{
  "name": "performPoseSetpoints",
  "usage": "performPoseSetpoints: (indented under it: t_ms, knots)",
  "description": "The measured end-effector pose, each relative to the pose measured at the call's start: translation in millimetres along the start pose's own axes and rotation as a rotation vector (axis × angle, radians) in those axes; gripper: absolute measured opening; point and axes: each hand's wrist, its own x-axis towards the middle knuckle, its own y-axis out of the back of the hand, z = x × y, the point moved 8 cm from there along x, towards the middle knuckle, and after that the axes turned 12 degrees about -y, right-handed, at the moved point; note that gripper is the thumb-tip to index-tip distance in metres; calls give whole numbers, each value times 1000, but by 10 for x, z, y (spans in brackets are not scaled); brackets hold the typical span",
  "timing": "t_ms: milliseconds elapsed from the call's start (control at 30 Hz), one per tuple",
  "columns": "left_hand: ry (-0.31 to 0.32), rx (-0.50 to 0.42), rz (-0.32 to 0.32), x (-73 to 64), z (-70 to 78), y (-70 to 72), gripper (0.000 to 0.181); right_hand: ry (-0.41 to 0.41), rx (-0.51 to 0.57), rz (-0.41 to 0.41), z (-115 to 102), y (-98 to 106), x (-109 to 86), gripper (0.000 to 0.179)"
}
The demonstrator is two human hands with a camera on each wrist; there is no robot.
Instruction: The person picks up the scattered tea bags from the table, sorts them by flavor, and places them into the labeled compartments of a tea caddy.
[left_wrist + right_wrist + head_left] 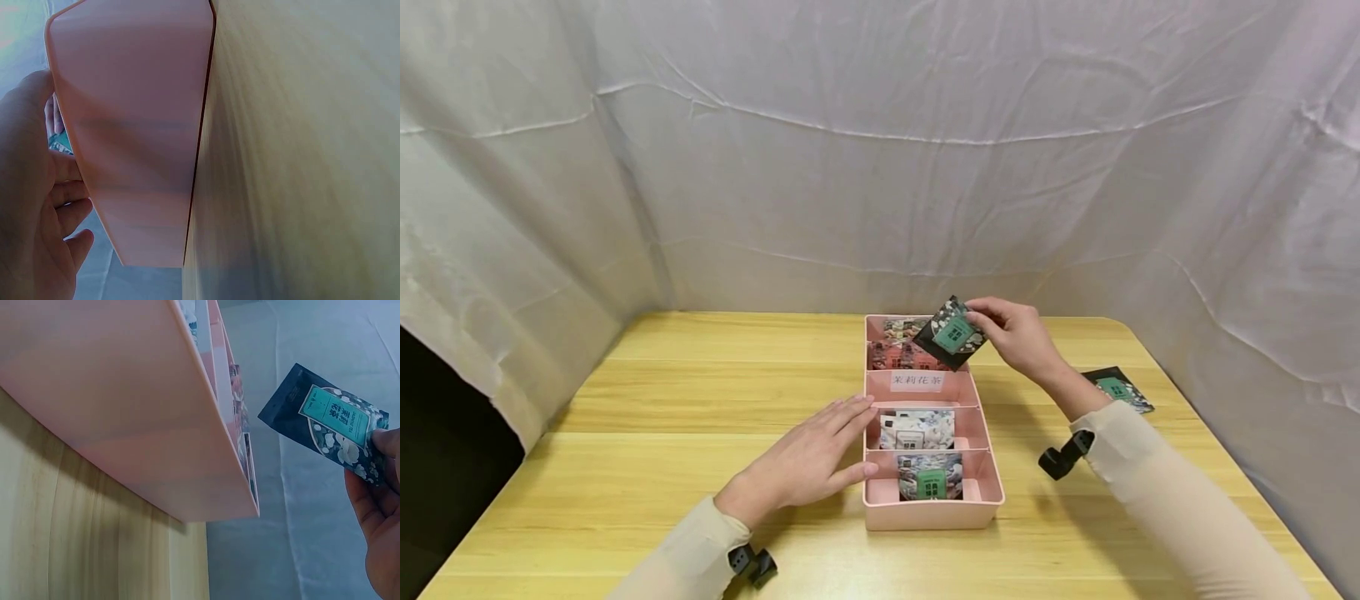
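A pink divided box (934, 518) stands on the table, its compartments running front to back. My right hand (1018, 337) pinches a dark tea sachet (951, 333) with a green label by one edge, above the back compartments; in the right wrist view the sachet (325, 419) hangs tilted beyond the box's rim. My left hand (808, 454) lies along the box's left side, fingertips touching the rim, fingers mostly straight. Red sachets (906, 357) stand towards the back, white floral sachets (925, 429) nearer, and a green-labelled sachet (931, 479) in the front compartment.
Another dark sachet (1118, 389) lies flat on the table right of the box, behind my right forearm. A white paper label (916, 381) with handwriting sits on a divider. Pale curtains (850, 167) hang around the wooden table (700, 375).
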Motion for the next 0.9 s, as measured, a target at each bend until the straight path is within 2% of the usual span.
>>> performPoseSetpoints:
  t_ms: [900]
  knots:
    - [0, 9, -14, -7, 7, -1, 79, 15, -26, -82, -122, -327, -64, 22]
